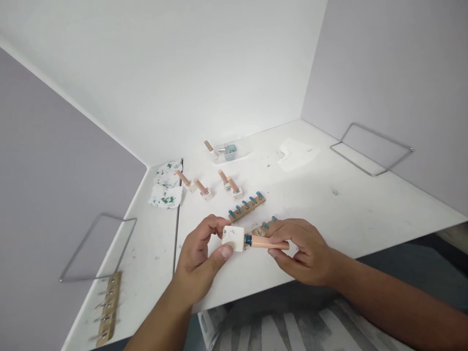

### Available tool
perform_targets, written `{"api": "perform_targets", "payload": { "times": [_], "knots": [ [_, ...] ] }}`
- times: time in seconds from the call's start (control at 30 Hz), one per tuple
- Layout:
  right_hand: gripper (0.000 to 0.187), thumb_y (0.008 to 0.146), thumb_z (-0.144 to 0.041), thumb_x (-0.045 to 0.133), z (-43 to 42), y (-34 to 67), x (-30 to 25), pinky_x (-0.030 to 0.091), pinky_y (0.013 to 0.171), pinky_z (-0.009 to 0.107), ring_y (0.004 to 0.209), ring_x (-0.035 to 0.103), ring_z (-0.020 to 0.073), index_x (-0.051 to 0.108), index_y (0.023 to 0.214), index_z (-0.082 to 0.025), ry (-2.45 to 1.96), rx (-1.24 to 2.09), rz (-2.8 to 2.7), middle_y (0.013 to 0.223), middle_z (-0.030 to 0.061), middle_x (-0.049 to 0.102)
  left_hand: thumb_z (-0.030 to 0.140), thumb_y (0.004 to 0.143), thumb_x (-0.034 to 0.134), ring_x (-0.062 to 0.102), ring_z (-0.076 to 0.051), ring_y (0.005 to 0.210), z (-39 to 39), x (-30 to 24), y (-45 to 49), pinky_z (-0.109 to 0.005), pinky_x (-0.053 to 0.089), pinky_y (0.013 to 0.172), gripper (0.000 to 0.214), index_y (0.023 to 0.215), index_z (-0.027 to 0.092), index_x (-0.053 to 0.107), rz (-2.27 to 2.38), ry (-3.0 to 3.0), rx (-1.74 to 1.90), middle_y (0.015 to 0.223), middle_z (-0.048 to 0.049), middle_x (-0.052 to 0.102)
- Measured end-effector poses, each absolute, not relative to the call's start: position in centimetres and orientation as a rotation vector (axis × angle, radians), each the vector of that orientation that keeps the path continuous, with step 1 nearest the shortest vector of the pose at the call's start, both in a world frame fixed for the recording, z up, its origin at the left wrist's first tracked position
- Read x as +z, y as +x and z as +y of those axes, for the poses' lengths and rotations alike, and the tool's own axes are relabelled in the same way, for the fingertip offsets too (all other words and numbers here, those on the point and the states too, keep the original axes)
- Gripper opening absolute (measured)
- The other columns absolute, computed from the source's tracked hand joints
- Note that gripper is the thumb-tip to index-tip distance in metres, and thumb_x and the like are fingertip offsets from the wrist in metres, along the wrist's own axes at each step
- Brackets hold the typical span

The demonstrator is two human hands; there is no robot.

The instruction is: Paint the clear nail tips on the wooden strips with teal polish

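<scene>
My left hand (pixel 201 258) grips a white square nail polish bottle (pixel 233 238) between thumb and fingers, with the bottle lying on its side in the air. From its teal-smeared neck a peach cap (pixel 265 243) points right, pinched in my right hand (pixel 305 251). Whether the cap is screwed tight or slightly out, I cannot tell. Just beyond my hands lies a wooden strip (pixel 248 208) carrying several teal false nails. A second strip with teal nails (pixel 265 225) is partly hidden behind my right hand and the bottle.
Several more peach-capped bottles (pixel 204 190) stand farther back. A clear plastic tray (pixel 239 155) holds a teal item. Stained wipes (pixel 166 195) lie left, a white sheet (pixel 296 153) back right. Another wooden strip (pixel 109 309) sits near left. Wire frames (pixel 373 174) stand by both side walls.
</scene>
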State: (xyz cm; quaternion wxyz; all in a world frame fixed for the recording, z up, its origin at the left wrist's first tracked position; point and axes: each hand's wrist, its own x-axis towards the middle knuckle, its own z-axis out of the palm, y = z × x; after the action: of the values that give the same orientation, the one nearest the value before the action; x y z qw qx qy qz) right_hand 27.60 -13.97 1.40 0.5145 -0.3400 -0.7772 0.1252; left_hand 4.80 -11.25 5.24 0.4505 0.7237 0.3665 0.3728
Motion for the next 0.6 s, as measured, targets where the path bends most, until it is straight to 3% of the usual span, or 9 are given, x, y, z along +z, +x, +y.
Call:
{"api": "perform_targets", "payload": {
  "times": [0.37, 0.6],
  "knots": [
    [0.022, 0.074, -0.007, 0.051, -14.5, 27.3, 0.5, 0.044, 0.051, 0.024, 0.057, 0.054, 0.0115, 0.049, 0.091, -0.02, -0.784, 0.485, -1.769, 0.058, -0.0049, 0.048, 0.036, 0.083, 0.06, 0.053, -0.016, 0.083, -12.3, 3.5, 4.6, -0.024, 0.044, 0.071, 0.026, 0.106, 0.025, 0.058, 0.916, 1.296, 0.896, 0.087, -0.0022, 0.056],
    [0.027, 0.073, -0.004, 0.051, -15.3, 28.3, 0.2, 0.042, 0.05, 0.023, 0.059, 0.055, 0.0112, 0.049, 0.094, -0.019, -0.861, 0.577, -1.73, 0.066, -0.0002, 0.055, 0.036, 0.077, 0.066, 0.057, -0.017, 0.081, -13.0, 3.1, 4.3, -0.025, 0.047, 0.071, 0.03, 0.104, 0.024, 0.061, 0.977, 1.114, 0.896, 0.088, -0.0035, 0.062]
  ]
}}
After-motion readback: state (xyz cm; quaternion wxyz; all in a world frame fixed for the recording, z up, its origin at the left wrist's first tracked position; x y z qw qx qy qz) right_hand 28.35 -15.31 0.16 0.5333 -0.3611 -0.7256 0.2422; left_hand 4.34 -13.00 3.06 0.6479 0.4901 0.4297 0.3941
